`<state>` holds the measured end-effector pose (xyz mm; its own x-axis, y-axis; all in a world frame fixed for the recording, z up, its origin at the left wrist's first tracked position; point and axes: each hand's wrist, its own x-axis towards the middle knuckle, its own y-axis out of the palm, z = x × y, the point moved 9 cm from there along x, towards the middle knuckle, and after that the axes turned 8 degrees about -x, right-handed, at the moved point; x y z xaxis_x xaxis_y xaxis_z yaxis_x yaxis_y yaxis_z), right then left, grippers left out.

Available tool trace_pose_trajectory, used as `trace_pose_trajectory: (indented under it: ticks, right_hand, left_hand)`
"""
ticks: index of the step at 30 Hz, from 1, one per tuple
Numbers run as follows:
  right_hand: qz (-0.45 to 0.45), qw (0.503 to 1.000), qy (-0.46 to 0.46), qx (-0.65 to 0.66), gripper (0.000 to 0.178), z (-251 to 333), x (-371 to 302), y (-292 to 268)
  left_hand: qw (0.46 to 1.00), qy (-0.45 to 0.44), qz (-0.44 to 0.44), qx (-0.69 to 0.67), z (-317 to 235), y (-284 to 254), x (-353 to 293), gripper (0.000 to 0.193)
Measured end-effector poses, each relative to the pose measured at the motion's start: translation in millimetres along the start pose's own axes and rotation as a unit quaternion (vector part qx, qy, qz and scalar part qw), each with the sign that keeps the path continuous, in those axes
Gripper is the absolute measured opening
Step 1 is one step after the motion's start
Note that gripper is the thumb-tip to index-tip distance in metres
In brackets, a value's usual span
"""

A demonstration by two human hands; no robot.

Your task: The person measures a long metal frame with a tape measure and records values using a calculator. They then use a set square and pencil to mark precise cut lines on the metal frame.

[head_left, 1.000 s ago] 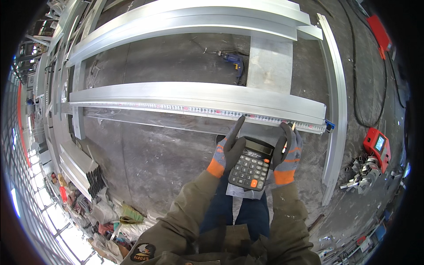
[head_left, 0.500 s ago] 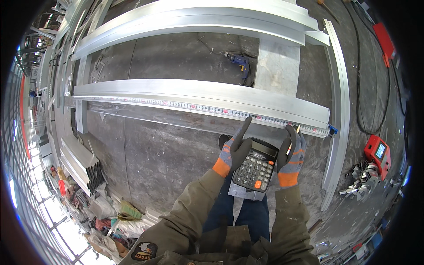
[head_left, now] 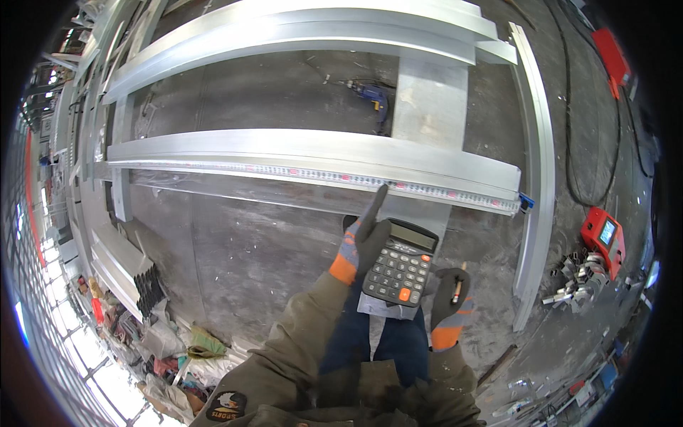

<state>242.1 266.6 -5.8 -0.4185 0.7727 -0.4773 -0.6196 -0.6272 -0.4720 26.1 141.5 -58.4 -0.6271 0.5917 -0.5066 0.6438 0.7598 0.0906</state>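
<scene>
My left hand [head_left: 366,245], in a grey and orange glove, grips a black desktop calculator [head_left: 390,278] by its left side. Its index finger stretches forward to the lower edge of a white measuring tape [head_left: 299,172]. The tape lies extended along a long silver metal profile [head_left: 313,146], its blue end piece [head_left: 526,203] at the profile's right end. Right of the calculator and away from the profile, my right hand [head_left: 447,302] is closed around a thin pencil [head_left: 457,290]. A pale sheet [head_left: 388,307] shows partly under the calculator.
More silver profiles [head_left: 299,35] lie across the far side, over a flat crossbeam [head_left: 430,99]. A blue power drill [head_left: 373,98] is on the floor between them. At right are an upright-running profile [head_left: 537,164], black cables [head_left: 569,121], a red device [head_left: 603,238] and metal offcuts [head_left: 580,281].
My right hand has drawn back from the tape toward me, with the pencil still in it. My left hand keeps its finger at the tape; the whole view has shifted slightly.
</scene>
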Motion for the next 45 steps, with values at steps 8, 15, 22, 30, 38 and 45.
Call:
trace_pose_trajectory:
  ticks: [8,15,22,30,38,45]
  right_hand:
    - [0.073,0.995,0.019,0.063,0.013,-14.5,-34.6,16.8]
    - [0.035,0.998,-0.055,0.021,0.023,-13.4,-37.2,21.9]
    - [0.013,0.999,-0.028,0.034,0.015,-11.3,-30.1,10.8]
    - [0.035,0.999,-0.025,0.002,0.027,-39.4,-17.9,23.9]
    - [-0.015,0.966,-0.206,-0.154,0.029,-35.7,-18.4,27.2]
    - [0.003,0.978,-0.165,-0.127,0.027,-45.9,-16.0,33.1]
  left_hand:
    - [0.998,0.018,-0.007,0.055,-7.2,-2.7,1.6,0.070]
    - [1.000,0.005,-0.007,0.029,-6.2,-2.0,-1.0,0.071]
    - [0.999,0.026,-0.006,0.042,-11.1,-1.9,-0.4,0.070]
    - [0.996,0.063,-0.015,0.054,-19.2,-0.3,-0.1,0.069]
    - [0.998,0.020,0.000,0.059,-10.1,-3.1,0.4,0.070]
    - [0.999,0.010,-0.002,0.051,-7.9,-3.6,-0.2,0.070]
